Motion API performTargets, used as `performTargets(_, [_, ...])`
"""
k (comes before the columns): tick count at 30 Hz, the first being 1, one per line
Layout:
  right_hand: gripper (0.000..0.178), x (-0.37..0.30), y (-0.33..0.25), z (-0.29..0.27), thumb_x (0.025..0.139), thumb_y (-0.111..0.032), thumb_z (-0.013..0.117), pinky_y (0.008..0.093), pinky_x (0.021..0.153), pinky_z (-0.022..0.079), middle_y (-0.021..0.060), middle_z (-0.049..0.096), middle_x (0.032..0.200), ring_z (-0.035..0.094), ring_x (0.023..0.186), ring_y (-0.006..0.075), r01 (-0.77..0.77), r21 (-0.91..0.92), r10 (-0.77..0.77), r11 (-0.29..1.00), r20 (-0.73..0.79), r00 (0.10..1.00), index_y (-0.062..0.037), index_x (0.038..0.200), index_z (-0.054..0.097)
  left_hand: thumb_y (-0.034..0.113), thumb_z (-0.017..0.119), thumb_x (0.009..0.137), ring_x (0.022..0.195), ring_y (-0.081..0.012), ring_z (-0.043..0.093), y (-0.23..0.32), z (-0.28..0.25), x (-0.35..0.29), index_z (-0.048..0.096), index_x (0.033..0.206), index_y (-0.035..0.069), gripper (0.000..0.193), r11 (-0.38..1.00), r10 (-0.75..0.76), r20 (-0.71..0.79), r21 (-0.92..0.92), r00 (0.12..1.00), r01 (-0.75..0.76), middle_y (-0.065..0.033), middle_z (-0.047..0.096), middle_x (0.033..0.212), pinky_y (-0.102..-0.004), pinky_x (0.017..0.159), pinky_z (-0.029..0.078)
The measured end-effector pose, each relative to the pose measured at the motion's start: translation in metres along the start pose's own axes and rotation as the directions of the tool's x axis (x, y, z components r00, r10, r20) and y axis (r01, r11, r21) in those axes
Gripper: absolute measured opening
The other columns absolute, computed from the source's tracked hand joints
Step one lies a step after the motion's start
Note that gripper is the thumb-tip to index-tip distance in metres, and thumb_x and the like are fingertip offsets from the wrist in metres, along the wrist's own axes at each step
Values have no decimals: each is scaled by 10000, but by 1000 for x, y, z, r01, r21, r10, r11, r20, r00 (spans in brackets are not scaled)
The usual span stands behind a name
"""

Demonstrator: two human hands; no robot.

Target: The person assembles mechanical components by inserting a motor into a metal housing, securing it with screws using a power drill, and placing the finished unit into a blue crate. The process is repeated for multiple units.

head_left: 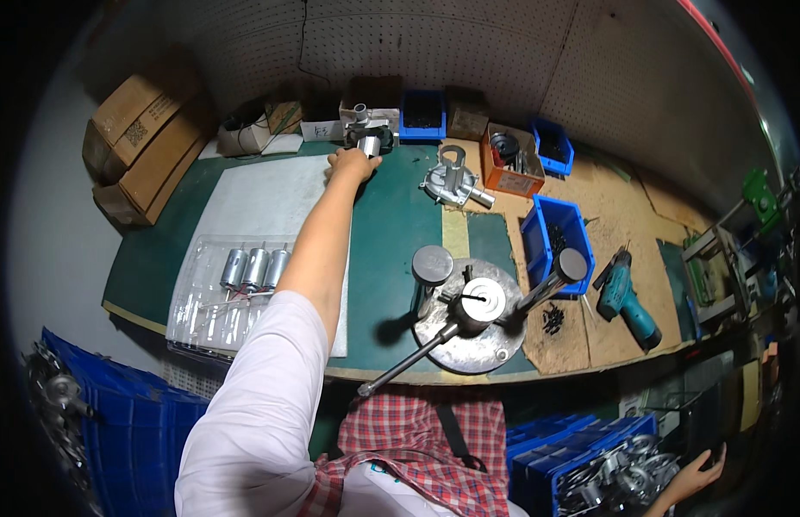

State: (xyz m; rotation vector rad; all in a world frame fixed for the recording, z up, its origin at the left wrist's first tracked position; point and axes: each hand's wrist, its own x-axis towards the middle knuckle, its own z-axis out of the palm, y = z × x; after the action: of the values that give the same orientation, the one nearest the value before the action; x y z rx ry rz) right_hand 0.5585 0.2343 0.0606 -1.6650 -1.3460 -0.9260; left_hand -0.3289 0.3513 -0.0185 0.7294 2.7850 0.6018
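My left arm stretches across the bench. My left hand is closed around a silver cylindrical motor with a dark fitting at its far end, by the back row of boxes. Low at the right, my right hand has its fingers apart and holds nothing, beside a blue crate of cast metal parts. Three silver motors lie in a clear plastic tray under my left arm. A round metal fixture with a long lever stands in front of me. Beyond it sits a cast metal housing.
A teal cordless drill lies at the right, near loose black screws and a blue bin. An orange box of parts stands farther back. Cardboard boxes occupy the back left; a green press is far right.
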Motion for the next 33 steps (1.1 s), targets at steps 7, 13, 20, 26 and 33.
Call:
performTargets(7, [333,-2,-64,11,996,-132,569,381,975,492,170,575,1307,588,1146,298,10,267,-35,964,91,995,-18,1309,578,281,792,749,1004,-439,654,-25,-61,-18,553,1120,-56,556,896,219,-422,-270,880,-353,-280,677,1052,-460,887,520])
performTargets(13, [298,-16,-167,-19,1018,-71,517,320,893,519,128,559,1272,591,1029,221,-83,600,-58,796,212,976,0,1306,548,62,581,899,772,-242,668,-82,-174,-138,539,1041,-9,164,778,454,-427,-238,782,-581,-172,648,872,-358,693,537])
performTargets(20, [364,-56,-275,-101,787,50,436,278,730,513,157,563,1102,568,894,172,-247,968,-520,31,227,823,27,1111,600,41,537,930,692,-127,647,-118,-233,-388,567,1053,16,129,753,611,45,-341,790,-563,-66,630,828,-267,637,544])
performTargets(26, [726,-136,-371,-143,758,-288,824,447,938,483,226,551,1234,567,1119,398,-314,948,-998,-51,-34,59,-22,1343,487,44,588,889,737,-460,642,-152,-94,-475,501,1015,-8,162,698,700,192,-389,688,-601,-260,642,771,-508,621,506])
performTargets(33, [586,-230,-377,-95,774,-75,724,443,888,500,159,587,1139,597,1028,370,-293,955,-998,41,51,26,-81,1314,497,316,657,920,792,-234,717,-185,-109,-404,587,1237,13,444,789,610,276,-295,743,-539,-167,722,977,-364,662,565])
